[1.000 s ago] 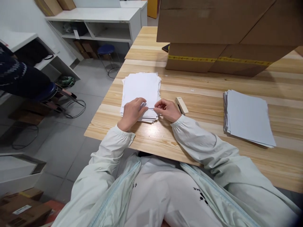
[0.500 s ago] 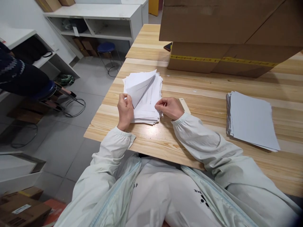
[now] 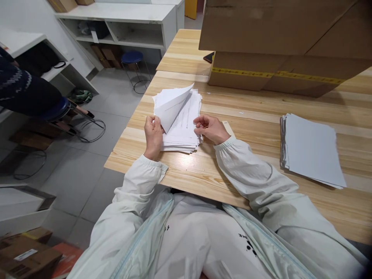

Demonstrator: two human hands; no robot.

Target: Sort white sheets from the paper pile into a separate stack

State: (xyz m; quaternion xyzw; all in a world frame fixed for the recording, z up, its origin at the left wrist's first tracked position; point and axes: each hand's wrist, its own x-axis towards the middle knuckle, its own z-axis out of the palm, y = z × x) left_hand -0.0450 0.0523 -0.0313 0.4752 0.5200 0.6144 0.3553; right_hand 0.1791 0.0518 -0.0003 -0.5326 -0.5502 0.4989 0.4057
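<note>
A stack of printed white paper (image 3: pixel 181 143) lies near the table's left edge, its sheets slightly out of line. My left hand (image 3: pixel 153 136) is closed on the lower left of the top sheet of paper (image 3: pixel 171 112), which is folded back diagonally with its corner standing up. Lines of print show on the page beneath. At the stack's right edge is my right hand (image 3: pixel 213 129), fingers bent and a little apart, with nothing visible between them. Partly behind that hand lies a flat, pale strip (image 3: pixel 229 129).
Another paper stack (image 3: pixel 312 151) lies to the right on the wooden table (image 3: pixel 247 155). Large cardboard boxes (image 3: pixel 276 71) stand at the back, a dark phone-like object (image 3: pixel 208 57) beside them. A blue stool (image 3: pixel 132 57) is on the floor; a person (image 3: pixel 27 87) sits at far left.
My right hand's fingertips have parted and lifted slightly at the stack's right edge. The left hand keeps hold of the folded sheet. The whole view has shifted slightly.
</note>
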